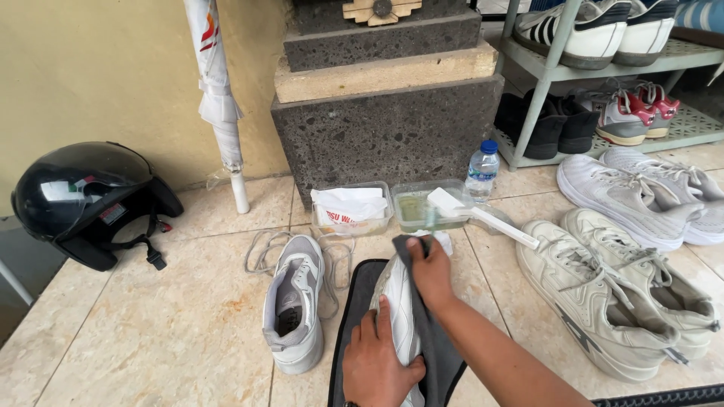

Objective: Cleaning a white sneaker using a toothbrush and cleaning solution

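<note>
A white sneaker (401,309) lies on its side on a dark mat (354,309) in front of me. My left hand (377,360) presses down on its rear part and holds it steady. My right hand (431,270) grips a dark grey cloth (431,347) pressed against the sneaker's toe end; the cloth drapes down the shoe's right side. Its mate, a grey-and-white sneaker (296,305) without laces, stands upright just to the left, with loose laces (262,252) lying on the tiles behind it.
Behind the shoe stand a clear tub with white paper (351,209), a tub of liquid with a white brush (483,215) across it, and a small water bottle (481,170). Several white sneakers (626,290) lie right; a shoe rack (539,90), black helmet (83,197) and folded umbrella (219,98) surround.
</note>
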